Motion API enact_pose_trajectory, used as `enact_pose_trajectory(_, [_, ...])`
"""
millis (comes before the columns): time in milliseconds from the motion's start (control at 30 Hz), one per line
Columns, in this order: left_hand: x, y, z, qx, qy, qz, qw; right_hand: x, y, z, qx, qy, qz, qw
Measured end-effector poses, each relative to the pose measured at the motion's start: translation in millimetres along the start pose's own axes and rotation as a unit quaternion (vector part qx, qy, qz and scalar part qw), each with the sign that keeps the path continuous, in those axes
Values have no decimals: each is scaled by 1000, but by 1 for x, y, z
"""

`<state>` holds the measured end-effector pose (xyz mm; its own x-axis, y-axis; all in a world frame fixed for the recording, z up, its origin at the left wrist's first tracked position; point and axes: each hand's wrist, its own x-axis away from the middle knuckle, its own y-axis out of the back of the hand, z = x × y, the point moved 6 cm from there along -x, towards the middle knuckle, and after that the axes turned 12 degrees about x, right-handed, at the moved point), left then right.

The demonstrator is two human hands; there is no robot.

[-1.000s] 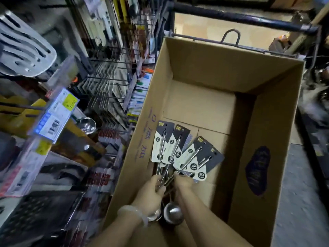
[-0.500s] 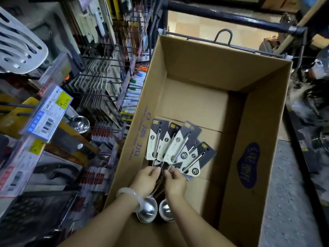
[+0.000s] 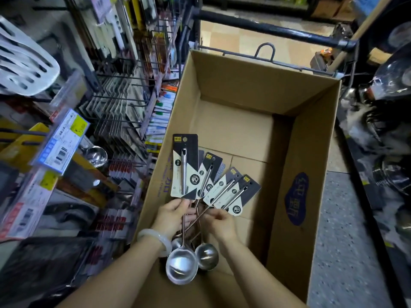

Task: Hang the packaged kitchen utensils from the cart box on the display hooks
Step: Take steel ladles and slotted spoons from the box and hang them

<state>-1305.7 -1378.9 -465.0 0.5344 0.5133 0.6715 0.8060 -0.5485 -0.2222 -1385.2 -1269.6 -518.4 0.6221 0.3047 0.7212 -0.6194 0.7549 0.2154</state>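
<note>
Over the open corrugated cardboard box [image 3: 242,90] on a black metal cart [image 3: 266,30], speckled grey floor [image 3: 347,230] at 3 o'clock, wire display hooks [image 3: 124,103] crowd 9 o'clock. Left hand [image 3: 175,215], its grip closed on the handles, fans the carded steel ladles [image 3: 200,190], glossy round bowls hanging toward 6 o'clock. Right hand [image 3: 220,222] pinches a handle beside it.

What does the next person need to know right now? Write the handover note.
Left hand grips the handle of one carded ladle, raised above the rest.
Right hand holds the other fanned ladles by their handles.
All are still over the cardboard box on the cart.
Done: bunch gathered.
Left: hang every ladle on the display hooks to the left.
</note>
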Motion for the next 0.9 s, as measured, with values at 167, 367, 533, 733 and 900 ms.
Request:
enact_pose_trajectory(167, [-2,14,5,-30,-2,-13,999,-26,12,-53,-69,-164,-50,983])
enact_pose_trajectory(367, [-10,25,8,-34,-4,-12,999,-44,-14,-59,-224,-222,-36,948])
enact_pose_trajectory(533, [-12,29,7,-24,-4,-34,999,-43,-16,-60,-247,-239,-106,933])
enact_pose_trajectory(733, [-13,28,5,-35,-4,-32,999,-45,-19,-54,-270,-250,-129,921])
enact_pose_trajectory(900, [-13,29,6,-42,-3,-24,999,-48,-26,-45,-266,-264,-88,923])
